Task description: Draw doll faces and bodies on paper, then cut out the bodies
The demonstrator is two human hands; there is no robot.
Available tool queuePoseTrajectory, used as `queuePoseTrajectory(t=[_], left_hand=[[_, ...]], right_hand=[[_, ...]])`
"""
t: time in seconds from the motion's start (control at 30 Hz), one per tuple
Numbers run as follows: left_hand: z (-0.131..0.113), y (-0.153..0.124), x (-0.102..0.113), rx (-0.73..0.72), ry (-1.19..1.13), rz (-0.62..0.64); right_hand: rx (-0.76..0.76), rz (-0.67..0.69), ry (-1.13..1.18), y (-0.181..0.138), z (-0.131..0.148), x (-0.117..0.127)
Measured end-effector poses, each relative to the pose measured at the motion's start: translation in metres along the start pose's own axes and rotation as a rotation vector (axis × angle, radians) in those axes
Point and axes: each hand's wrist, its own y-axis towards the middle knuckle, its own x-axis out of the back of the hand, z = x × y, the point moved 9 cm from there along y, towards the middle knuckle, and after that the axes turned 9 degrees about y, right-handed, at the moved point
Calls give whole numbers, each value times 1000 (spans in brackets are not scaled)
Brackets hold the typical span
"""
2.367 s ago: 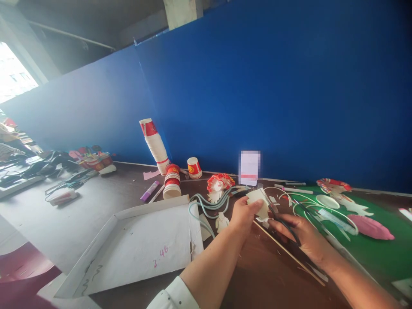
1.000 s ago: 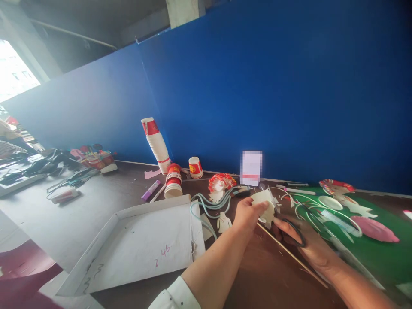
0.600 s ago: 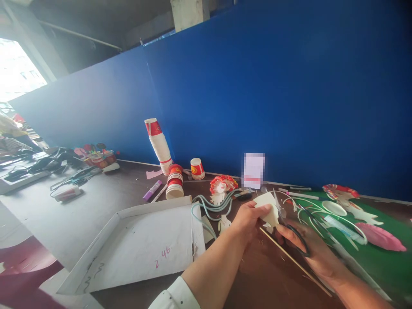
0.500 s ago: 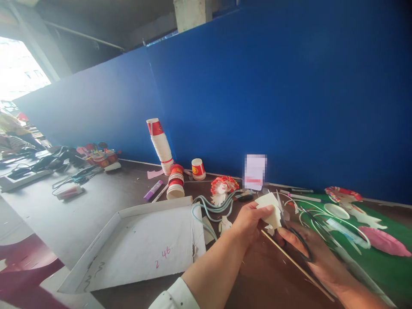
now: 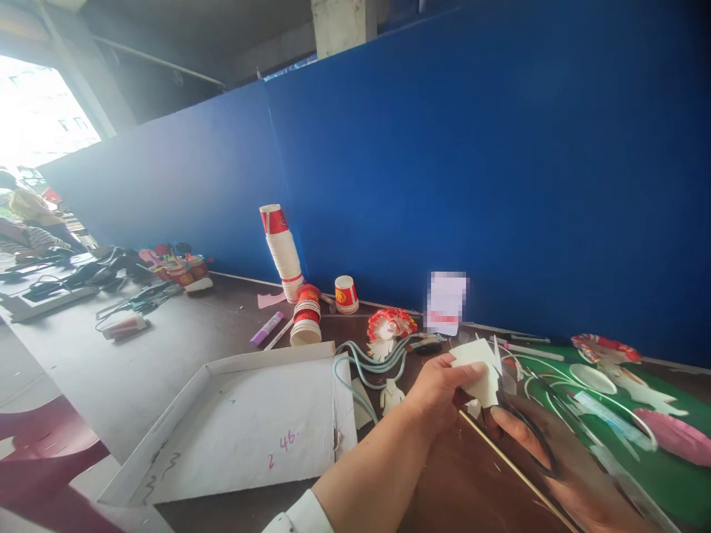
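Note:
Pinched between the thumb and fingers of my left hand (image 5: 438, 389) is a piece of cream paper (image 5: 475, 364). My right hand (image 5: 547, 451) grips a pair of scissors (image 5: 536, 437) by its black handles, the blades upright at the paper's right edge. Below the paper hangs a small torn-looking scrap (image 5: 474, 408). A thin wooden stick (image 5: 511, 466) runs from under my left hand toward the lower right; whether the hand also holds it cannot be made out. Left of my wrist lies a cream paper cut-out (image 5: 392, 396).
A shallow white cardboard box (image 5: 249, 422) lies at left. Behind it are stacked paper cups (image 5: 282, 252), a single cup (image 5: 346, 295) and a purple glue stick (image 5: 267, 328). Pale blue cord (image 5: 361, 355) and a red-and-white paper figure (image 5: 392, 326) lie ahead; a green mat (image 5: 666, 488) at right.
The view has shifted slightly, so most things appear a little farther right and lower. My hands still hold the paper and the scissors, with the paper turned slightly.

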Motion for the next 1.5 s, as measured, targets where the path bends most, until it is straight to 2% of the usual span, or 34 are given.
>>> queuePoseTrajectory(t=[0.23, 0.4, 0.5, 0.6, 0.77, 1.07, 1.33, 1.5], left_hand=[[3, 2, 5, -20, 35, -34], [13, 10, 17, -20, 7, -197], [18, 21, 26, -37, -39, -331], [19, 34, 26, -65, -48, -371], [19, 43, 21, -103, -63, -417], [35, 44, 22, -113, -16, -360], [37, 43, 26, -123, 53, -312], [41, 44, 26, -116, 55, -295]], right_hand=[[17, -68, -60, -5, 11, 4], [10, -29, 10, 7, -10, 5], [-67, 37, 174, 21, -29, 3], [-145, 110, 327, 35, -39, 2], [-148, 112, 283, 49, -32, 13], [-147, 108, 255, 47, -32, 20], [-92, 117, 222, 41, -28, 22], [-122, 114, 228, 40, -36, 23]])
